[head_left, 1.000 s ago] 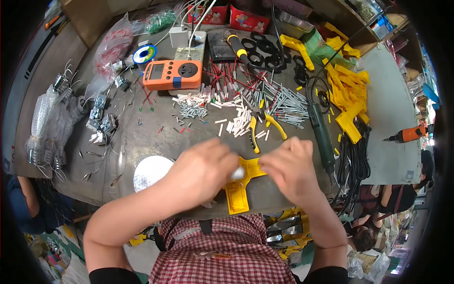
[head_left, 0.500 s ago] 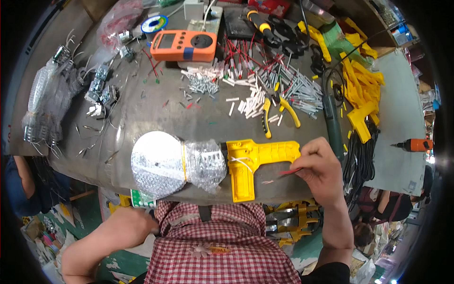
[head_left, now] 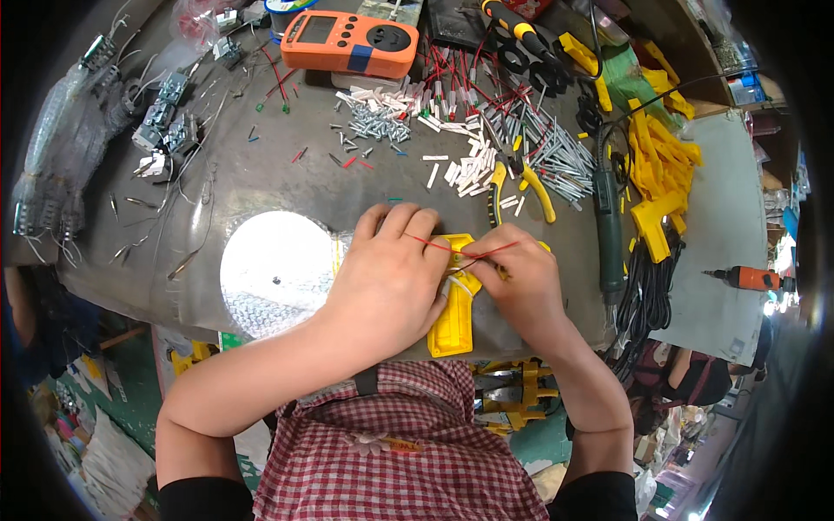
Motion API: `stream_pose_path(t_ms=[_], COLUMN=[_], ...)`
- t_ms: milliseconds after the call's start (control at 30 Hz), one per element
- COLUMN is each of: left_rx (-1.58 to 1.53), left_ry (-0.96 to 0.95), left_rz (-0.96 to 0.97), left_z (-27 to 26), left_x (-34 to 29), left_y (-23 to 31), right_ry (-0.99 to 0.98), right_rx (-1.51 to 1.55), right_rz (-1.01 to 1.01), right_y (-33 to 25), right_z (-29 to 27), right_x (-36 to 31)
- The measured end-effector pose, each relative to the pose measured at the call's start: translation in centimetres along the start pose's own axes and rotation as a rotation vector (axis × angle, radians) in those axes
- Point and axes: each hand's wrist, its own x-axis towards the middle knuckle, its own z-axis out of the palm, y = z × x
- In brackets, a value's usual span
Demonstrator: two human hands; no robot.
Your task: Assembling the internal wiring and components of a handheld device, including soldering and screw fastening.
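Observation:
My left hand (head_left: 387, 276) is bent over the joint between a round silver disc in bubble wrap (head_left: 274, 260) and a yellow plastic handle shell (head_left: 450, 330). Its fingers are closed, their tips hidden, so what they pinch cannot be made out. At the shell's right arm, my right hand (head_left: 521, 276) closes in a pinch on thin red wire (head_left: 470, 253). The wire stretches across to the left fingers, one end lying over them. A short white wire (head_left: 461, 285) shows inside the shell, whose upper part is mostly covered by both hands.
Beyond the hands lie yellow-handled pliers (head_left: 537, 193), white sleeves (head_left: 473, 169), screws (head_left: 378, 124) and metal rods (head_left: 552, 161). An orange multimeter (head_left: 350, 43) stands at the back. On the right are a green-handled tool (head_left: 610, 226), yellow shells (head_left: 656, 156) and black cable (head_left: 647, 300).
My left hand has come up from beside my lap onto the wrapped disc and shell. My right hand has moved left over the shell with the red wire. The view has shifted slightly.

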Motion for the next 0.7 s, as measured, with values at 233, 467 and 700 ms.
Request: stream_pose_path(t_ms=[233,467,700], left_rx=[-0.350,-0.460,-0.509], left_ry=[0.070,0.120,0.144], left_rz=[-0.016,-0.074,-0.069], left_z=[-0.4,-0.2,-0.3], left_x=[-0.6,-0.6,-0.7], left_y=[-1.7,-2.0,-2.2], right_ry=[-0.114,-0.101,-0.007], right_rx=[-0.192,-0.104,0.137], right_rz=[-0.065,-0.041,0.313], right_y=[-1.5,-0.5,-1.5], right_z=[-0.5,-1.8,-3.7], right_x=[1.1,0.4,-1.9])
